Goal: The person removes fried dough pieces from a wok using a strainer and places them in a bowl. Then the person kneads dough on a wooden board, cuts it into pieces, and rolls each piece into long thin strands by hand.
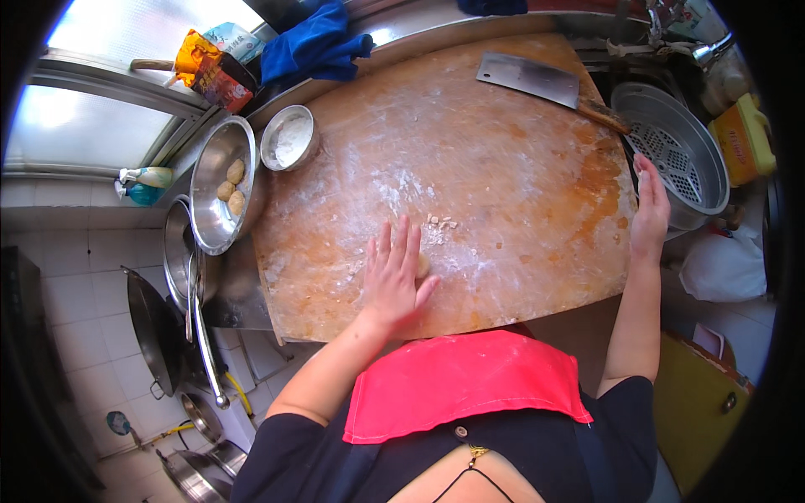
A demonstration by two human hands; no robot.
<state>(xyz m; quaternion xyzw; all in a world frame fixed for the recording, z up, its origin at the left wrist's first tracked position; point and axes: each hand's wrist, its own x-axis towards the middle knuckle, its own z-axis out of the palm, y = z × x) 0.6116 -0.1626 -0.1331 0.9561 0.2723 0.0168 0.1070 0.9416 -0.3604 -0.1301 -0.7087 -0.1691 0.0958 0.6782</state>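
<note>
My left hand (395,276) lies palm down on the floury wooden board (541,182), fingers spread. From under its thumb side peeks a rounded piece of dough (422,266); my palm hides the rest. Small dough crumbs (442,222) and loose flour are scattered just beyond my fingertips. At the board's right edge, beside a perforated metal steamer (716,165), my right hand (650,210) is raised with straight fingers and holds nothing visible. Several dough pieces (236,171) sit in a steel basin (200,210) on the left. A small metal bowl (267,148) holds white flour (292,139).
A cleaver (531,77) lies at the board's far right, its wooden handle over the edge. Blue cloth (308,47) and food packets (217,72) are by the window. A wok (151,327) and a long-handled ladle (206,358) are left; a yellow jug (741,139) stands right.
</note>
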